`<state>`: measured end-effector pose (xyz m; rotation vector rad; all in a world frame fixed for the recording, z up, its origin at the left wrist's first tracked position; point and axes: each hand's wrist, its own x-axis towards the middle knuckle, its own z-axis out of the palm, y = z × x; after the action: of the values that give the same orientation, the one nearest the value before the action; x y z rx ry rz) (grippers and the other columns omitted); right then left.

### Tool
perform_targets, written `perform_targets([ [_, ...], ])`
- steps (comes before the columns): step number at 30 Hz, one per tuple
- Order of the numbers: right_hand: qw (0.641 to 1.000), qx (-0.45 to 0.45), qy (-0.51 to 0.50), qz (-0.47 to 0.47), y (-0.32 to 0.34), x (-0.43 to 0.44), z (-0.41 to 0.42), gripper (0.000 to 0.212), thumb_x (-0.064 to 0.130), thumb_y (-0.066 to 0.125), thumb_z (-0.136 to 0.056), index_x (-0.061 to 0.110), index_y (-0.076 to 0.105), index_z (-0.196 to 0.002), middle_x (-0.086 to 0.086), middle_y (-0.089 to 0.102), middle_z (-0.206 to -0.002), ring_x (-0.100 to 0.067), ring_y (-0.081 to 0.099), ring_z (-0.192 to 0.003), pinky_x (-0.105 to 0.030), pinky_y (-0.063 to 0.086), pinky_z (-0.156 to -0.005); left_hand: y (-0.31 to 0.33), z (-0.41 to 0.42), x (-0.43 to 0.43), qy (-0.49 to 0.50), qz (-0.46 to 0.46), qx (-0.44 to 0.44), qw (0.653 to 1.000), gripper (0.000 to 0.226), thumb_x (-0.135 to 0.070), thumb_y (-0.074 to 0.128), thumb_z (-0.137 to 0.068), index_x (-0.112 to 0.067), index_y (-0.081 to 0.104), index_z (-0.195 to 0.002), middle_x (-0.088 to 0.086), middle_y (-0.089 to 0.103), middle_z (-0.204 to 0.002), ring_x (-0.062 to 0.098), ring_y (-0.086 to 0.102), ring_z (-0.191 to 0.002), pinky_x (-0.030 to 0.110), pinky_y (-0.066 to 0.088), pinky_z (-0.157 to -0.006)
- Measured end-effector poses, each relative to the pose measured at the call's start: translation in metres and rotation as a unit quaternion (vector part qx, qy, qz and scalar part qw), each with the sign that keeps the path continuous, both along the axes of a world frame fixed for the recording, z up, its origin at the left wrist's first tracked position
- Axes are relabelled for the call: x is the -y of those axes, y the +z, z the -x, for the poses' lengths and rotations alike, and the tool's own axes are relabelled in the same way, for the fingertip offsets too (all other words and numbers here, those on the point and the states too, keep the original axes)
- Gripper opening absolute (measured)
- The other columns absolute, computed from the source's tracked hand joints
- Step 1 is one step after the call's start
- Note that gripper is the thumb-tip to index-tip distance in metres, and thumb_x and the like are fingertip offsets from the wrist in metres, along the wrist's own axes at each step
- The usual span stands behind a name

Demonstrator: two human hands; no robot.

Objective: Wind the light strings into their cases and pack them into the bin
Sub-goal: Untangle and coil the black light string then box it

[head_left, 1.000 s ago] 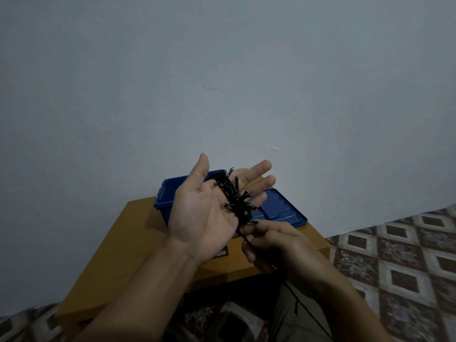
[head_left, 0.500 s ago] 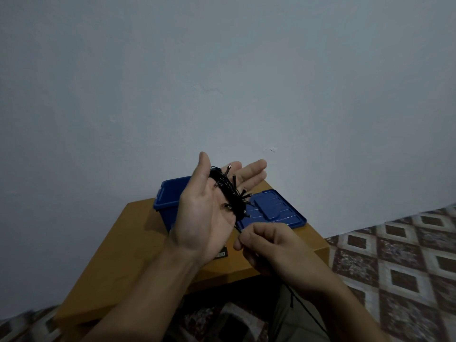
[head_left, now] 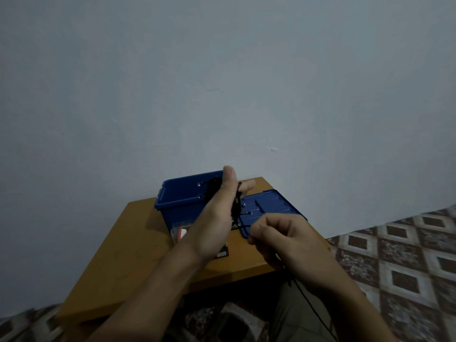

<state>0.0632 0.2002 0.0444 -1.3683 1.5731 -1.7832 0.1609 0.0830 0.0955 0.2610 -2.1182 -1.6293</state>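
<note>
Over the bin [head_left: 177, 196], left hand [head_left: 214, 218] spread (light string [head_left: 236, 208] wound round); right hand [head_left: 283, 239] pinches it.

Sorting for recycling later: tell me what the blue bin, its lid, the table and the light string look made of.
Blue bin: moulded plastic, apparently; smooth, slight sheen, rolled rim. Lid: same blue plastic, moulded ribs. Table: likely laminated board or painted wood; flat ochre, no visible grain. Light string: black, probably plastic-coated wire with small bulb tips; too dim for certainty.

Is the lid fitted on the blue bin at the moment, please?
No, the lid lies flat beside the open blue bin.
</note>
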Motion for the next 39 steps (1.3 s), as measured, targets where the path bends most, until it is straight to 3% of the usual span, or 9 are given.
perform_targets([
  [3, 0.999, 0.023, -0.005, 0.023, 0.001, 0.0, 0.001, 0.029, 0.024, 0.061, -0.096, 0.012, 0.065, -0.07, -0.003, 0.044, -0.054, -0.019, 0.033, -0.049, -0.024, 0.028, -0.043, -0.007, 0.011, 0.009, 0.027, 0.012, 0.008, 1.0, 0.051, -0.103, 0.03, -0.056, -0.069, 0.063, -0.072, -0.003, 0.065, -0.131, 0.015, 0.056, -0.127, 0.048, 0.032, -0.116],
  [6, 0.997, 0.05, -0.013, 0.056, 0.002, -0.001, 0.003, 0.026, 0.024, 0.064, -0.091, 0.017, 0.063, -0.066, 0.002, 0.043, -0.052, -0.014, 0.031, -0.045, -0.021, 0.026, -0.042, -0.013, 0.023, 0.018, 0.058, -0.001, 0.028, 0.998, 0.066, -0.111, 0.03, -0.035, -0.065, 0.066, -0.066, 0.022, 0.072, -0.105, 0.038, 0.065, -0.093, 0.067, 0.043, -0.1],
  [10, 0.996, 0.047, -0.01, 0.081, 0.003, -0.003, 0.003, 0.017, 0.027, 0.064, -0.083, 0.018, 0.066, -0.068, 0.008, 0.049, -0.052, -0.01, 0.035, -0.045, -0.022, 0.03, -0.044, -0.014, 0.022, 0.027, -0.001, -0.002, 0.089, 0.996, 0.119, -0.111, 0.027, -0.015, -0.027, 0.072, -0.084, 0.011, 0.068, -0.057, 0.035, 0.059, -0.062, 0.059, 0.05, -0.084],
  [13, 0.995, 0.03, -0.017, 0.098, 0.003, -0.003, 0.001, 0.017, 0.022, 0.062, -0.086, 0.017, 0.066, -0.071, 0.002, 0.058, -0.056, -0.013, 0.045, -0.05, -0.024, 0.037, -0.048, -0.015, 0.017, 0.033, -0.026, 0.005, 0.077, 0.997, 0.123, -0.106, 0.029, -0.03, -0.016, 0.069, -0.104, -0.003, 0.06, -0.042, 0.019, 0.051, -0.055, 0.051, 0.055, -0.085],
  [17, 0.986, -0.032, -0.094, 0.131, 0.004, -0.001, 0.002, 0.016, 0.014, 0.062, -0.098, 0.008, 0.068, -0.083, -0.01, 0.067, -0.072, -0.022, 0.059, -0.062, -0.028, 0.047, -0.055, -0.002, 0.011, 0.012, -0.02, 0.088, 0.177, 0.98, 0.102, -0.097, 0.009, -0.064, -0.013, 0.067, -0.054, 0.008, 0.058, -0.048, 0.014, 0.046, -0.036, 0.027, 0.044, -0.045],
  [22, 0.975, -0.062, -0.135, 0.167, 0.002, 0.001, 0.002, 0.01, 0.013, 0.065, -0.093, 0.018, 0.073, -0.089, -0.003, 0.07, -0.078, -0.027, 0.064, -0.075, -0.037, 0.053, -0.067, 0.005, -0.005, 0.005, -0.025, 0.074, 0.179, 0.981, 0.093, -0.081, 0.009, -0.087, -0.008, 0.053, -0.05, 0.008, 0.043, -0.04, 0.015, 0.035, -0.031, 0.024, 0.029, -0.038],
  [28, 0.966, -0.054, -0.083, 0.24, 0.006, -0.002, -0.004, 0.011, 0.01, 0.063, -0.09, 0.013, 0.073, -0.093, 0.005, 0.067, -0.072, -0.002, 0.054, -0.057, -0.014, 0.042, -0.054, 0.01, -0.009, 0.002, -0.081, 0.039, 0.204, 0.975, 0.083, -0.082, 0.01, -0.086, -0.013, 0.033, -0.047, 0.011, 0.043, -0.038, 0.015, 0.035, -0.03, 0.025, 0.03, -0.041],
  [33, 0.978, -0.048, -0.094, 0.181, 0.003, 0.0, 0.001, 0.013, 0.019, 0.064, -0.093, 0.014, 0.076, -0.091, -0.011, 0.07, -0.077, -0.009, 0.056, -0.059, -0.019, 0.044, -0.055, 0.009, -0.011, 0.003, -0.141, 0.013, 0.196, 0.97, 0.081, -0.081, 0.011, -0.088, -0.015, 0.028, -0.045, 0.008, 0.042, -0.035, 0.017, 0.031, -0.03, 0.029, 0.028, -0.051],
  [39, 0.988, 0.007, -0.087, 0.128, -0.003, 0.005, 0.006, 0.007, 0.031, 0.063, -0.092, 0.026, 0.066, -0.096, -0.011, 0.049, -0.067, -0.006, 0.038, -0.049, -0.019, 0.032, -0.048, 0.008, -0.011, 0.011, -0.207, -0.077, 0.164, 0.961, 0.08, -0.07, 0.016, -0.098, -0.016, 0.033, -0.042, 0.013, 0.049, -0.037, 0.016, 0.039, -0.028, 0.024, 0.024, -0.036],
])
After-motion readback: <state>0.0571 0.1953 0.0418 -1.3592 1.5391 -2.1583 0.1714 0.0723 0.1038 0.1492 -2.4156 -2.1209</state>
